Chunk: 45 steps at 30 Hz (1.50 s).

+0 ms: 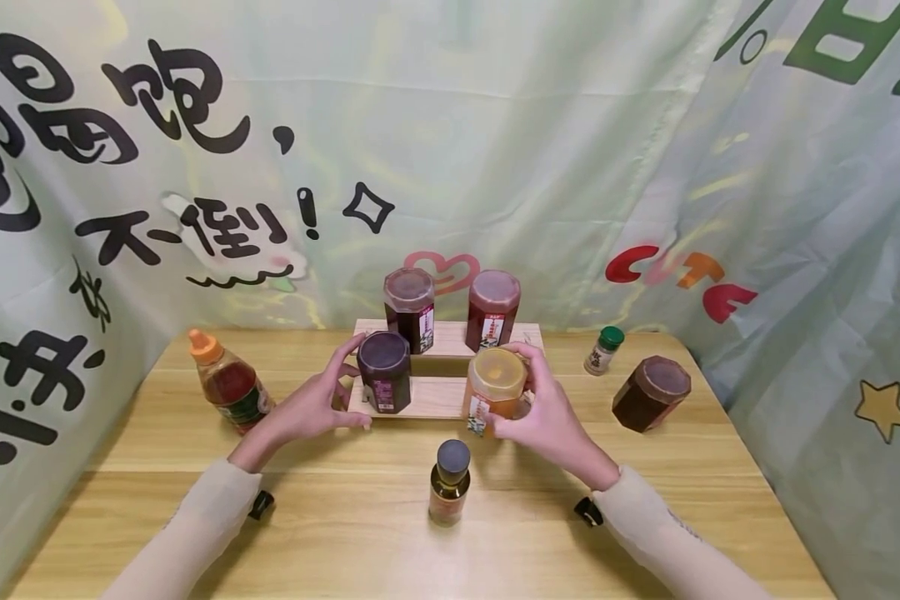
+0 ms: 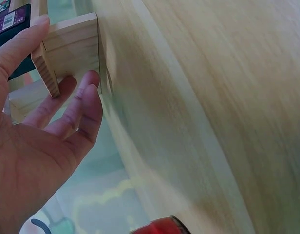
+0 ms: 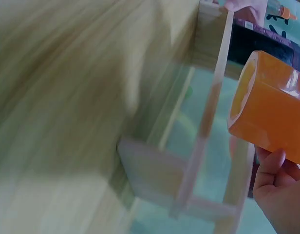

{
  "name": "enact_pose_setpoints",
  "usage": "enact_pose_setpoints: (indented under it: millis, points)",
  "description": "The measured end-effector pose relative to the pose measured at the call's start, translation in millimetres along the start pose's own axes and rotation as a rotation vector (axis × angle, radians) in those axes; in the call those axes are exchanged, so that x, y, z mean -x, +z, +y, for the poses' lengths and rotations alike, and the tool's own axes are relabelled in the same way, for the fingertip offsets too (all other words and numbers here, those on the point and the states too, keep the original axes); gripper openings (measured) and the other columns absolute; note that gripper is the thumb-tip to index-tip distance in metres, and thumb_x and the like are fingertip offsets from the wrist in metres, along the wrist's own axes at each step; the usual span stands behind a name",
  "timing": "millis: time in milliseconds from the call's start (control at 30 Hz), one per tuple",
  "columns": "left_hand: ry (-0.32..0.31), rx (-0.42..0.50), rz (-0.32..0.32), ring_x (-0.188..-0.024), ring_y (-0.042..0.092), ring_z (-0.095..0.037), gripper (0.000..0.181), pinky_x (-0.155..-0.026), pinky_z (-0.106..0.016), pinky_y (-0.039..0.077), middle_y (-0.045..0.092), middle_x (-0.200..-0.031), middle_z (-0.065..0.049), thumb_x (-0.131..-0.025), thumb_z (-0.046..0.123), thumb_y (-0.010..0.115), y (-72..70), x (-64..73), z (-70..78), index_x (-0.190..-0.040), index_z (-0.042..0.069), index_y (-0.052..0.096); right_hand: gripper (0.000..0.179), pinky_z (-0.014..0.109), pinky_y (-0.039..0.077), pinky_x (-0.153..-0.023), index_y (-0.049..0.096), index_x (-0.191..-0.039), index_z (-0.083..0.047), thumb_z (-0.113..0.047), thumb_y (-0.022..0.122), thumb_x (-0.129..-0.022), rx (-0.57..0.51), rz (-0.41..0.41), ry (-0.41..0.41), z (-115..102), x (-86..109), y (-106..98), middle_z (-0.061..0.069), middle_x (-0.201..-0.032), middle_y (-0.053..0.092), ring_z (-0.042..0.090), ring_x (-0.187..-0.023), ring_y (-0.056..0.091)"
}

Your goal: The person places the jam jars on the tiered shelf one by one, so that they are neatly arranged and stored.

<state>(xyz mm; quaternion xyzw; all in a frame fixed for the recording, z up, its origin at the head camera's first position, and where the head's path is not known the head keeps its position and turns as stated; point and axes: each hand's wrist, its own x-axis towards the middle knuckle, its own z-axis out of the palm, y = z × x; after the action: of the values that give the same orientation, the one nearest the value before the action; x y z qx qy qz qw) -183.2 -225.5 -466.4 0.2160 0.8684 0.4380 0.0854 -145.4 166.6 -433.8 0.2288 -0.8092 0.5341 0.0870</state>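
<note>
My right hand [image 1: 553,421] grips an eight-sided jar of orange contents [image 1: 498,375] by its side at the right end of the lower step of a two-step wooden rack [image 1: 438,397]. In the right wrist view, a gap shows between the orange jar [image 3: 271,109] and the step's board. A dark purple jar [image 1: 385,375] stands at the left of that step. Beside it, my left hand [image 1: 311,410] has thumb and fingers spread around the rack's left end; in the left wrist view its thumb [image 2: 30,39] lies at the board's edge.
On the upper step stand a dark jar [image 1: 409,308] and a red jar [image 1: 493,308]. A small dark-capped bottle [image 1: 450,483] is in front of the rack. An orange-topped squeeze bottle [image 1: 228,379] stands left; a green-capped shaker [image 1: 603,350] and a dark red jar [image 1: 651,393] stand right.
</note>
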Motion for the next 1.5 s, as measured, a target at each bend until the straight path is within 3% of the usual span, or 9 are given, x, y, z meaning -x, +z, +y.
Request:
enact_pose_setpoints:
  millis: [267, 600, 833, 1000, 1233, 1500]
  points:
    - [0.009, -0.011, 0.002, -0.078, 0.066, -0.023, 0.131, -0.062, -0.039, 0.059, 0.062, -0.142, -0.027, -0.085, 0.014, 0.098, -1.4, 0.1, 0.6, -0.176, 0.035, 0.005, 0.097, 0.049, 0.053, -0.095, 0.044, -0.156, -0.019, 0.0, 0.093, -0.075, -0.018, -0.027, -0.021, 2, -7.8, 26, 0.003, -0.129, 0.07, 0.023, -0.113, 0.066]
    - [0.004, -0.016, -0.005, -0.077, 0.066, -0.023, 0.131, -0.061, -0.039, 0.059, 0.061, -0.142, -0.027, -0.085, 0.014, 0.098, -0.7, -1.4, 0.6, -0.175, 0.035, 0.005, 0.098, 0.052, 0.056, -0.09, 0.042, -0.159, -0.022, 0.0, 0.09, -0.076, -0.009, -0.076, -0.037, 2, -18.4, 37, 0.004, -0.132, 0.068, 0.023, -0.113, 0.065]
    - [0.007, -0.042, -0.009, -0.078, 0.066, -0.021, 0.131, -0.066, -0.039, 0.058, 0.062, -0.142, -0.025, -0.085, 0.016, 0.098, -0.3, -2.8, 2.3, -0.175, 0.036, 0.004, 0.101, 0.043, 0.056, -0.104, 0.04, -0.162, -0.014, 0.005, 0.091, -0.077, -0.025, -0.019, -0.078, 4, -19.3, 37, 0.012, -0.14, 0.06, 0.027, -0.123, 0.064]
    - [0.008, -0.045, 0.0, -0.078, 0.066, -0.022, 0.132, -0.064, -0.039, 0.058, 0.062, -0.141, -0.026, -0.085, 0.017, 0.098, -0.6, -0.5, 1.0, -0.175, 0.036, 0.004, 0.098, 0.038, 0.057, -0.104, 0.037, -0.159, -0.006, 0.007, 0.092, -0.079, -0.076, -0.001, -0.06, 6, -17.2, 40, 0.019, -0.132, 0.064, 0.033, -0.122, 0.068]
    - [0.004, -0.04, 0.014, -0.08, 0.068, -0.023, 0.133, -0.065, -0.039, 0.058, 0.062, -0.141, -0.025, -0.084, 0.017, 0.098, -0.4, 3.5, -0.6, -0.175, 0.038, 0.003, 0.079, 0.034, 0.055, -0.104, 0.049, -0.149, -0.002, 0.005, 0.091, -0.084, -0.068, -0.013, -0.007, 6, -17.2, 43, 0.018, -0.137, 0.068, 0.031, -0.123, 0.07]
    - [0.009, -0.036, 0.011, -0.08, 0.067, -0.023, 0.133, -0.065, -0.039, 0.058, 0.062, -0.142, -0.023, -0.085, 0.02, 0.098, -0.1, 0.8, -0.5, -0.175, 0.04, 0.003, 0.08, 0.033, 0.054, -0.105, 0.043, -0.154, -0.001, -0.001, 0.091, -0.09, -0.033, -0.014, 0.027, 4, -15.7, 42, 0.021, -0.14, 0.068, 0.031, -0.127, 0.068]
